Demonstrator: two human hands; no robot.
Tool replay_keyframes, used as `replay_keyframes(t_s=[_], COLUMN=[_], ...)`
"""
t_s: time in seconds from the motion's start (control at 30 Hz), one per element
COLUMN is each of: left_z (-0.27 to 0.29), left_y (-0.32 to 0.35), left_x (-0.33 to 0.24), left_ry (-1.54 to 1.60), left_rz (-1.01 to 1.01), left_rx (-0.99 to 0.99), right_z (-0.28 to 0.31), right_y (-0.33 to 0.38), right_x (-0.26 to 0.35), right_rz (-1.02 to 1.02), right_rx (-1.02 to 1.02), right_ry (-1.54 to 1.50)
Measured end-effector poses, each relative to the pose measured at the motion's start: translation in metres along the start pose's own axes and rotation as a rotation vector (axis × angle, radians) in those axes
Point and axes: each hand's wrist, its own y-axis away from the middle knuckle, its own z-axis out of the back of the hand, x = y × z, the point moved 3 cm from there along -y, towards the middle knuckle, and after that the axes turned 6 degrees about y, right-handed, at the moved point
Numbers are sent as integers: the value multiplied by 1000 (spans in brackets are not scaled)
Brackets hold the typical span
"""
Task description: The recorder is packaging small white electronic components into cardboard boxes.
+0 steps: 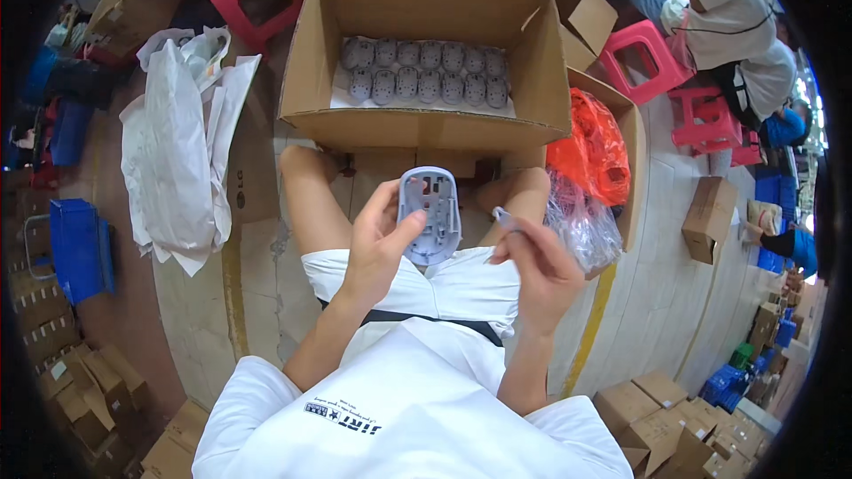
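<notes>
My left hand grips an oval light-grey plastic shell by its left side, thumb over the edge. The shell's inner side faces up, with moulded ribs, slots and small openings. To the right of it, my right hand is pinched on a small pale plastic piece; its exact kind is too small to tell. The piece is held apart from the shell. In front of my knees stands an open cardboard box. Two rows of similar grey plastic shells lie inside it on a white sheet.
An open carton with a red plastic bag and clear plastic bags stands at my right. White plastic sacks lie left, near a blue crate. Pink stools and a seated person are far right. Cardboard boxes sit behind right.
</notes>
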Motion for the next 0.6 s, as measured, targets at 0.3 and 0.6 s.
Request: replay_keyframes(t_s=[0.3,0.6], left_z=[-9,-18], left_y=[7,8], left_x=[4,7], left_ry=[-120,-187], left_rz=[-4,0], left_rx=[187,257], right_z=[-18,-24], right_y=[12,11], right_x=[1,2], right_rz=[408,782], right_rx=[107,90], right_ry=[440,740])
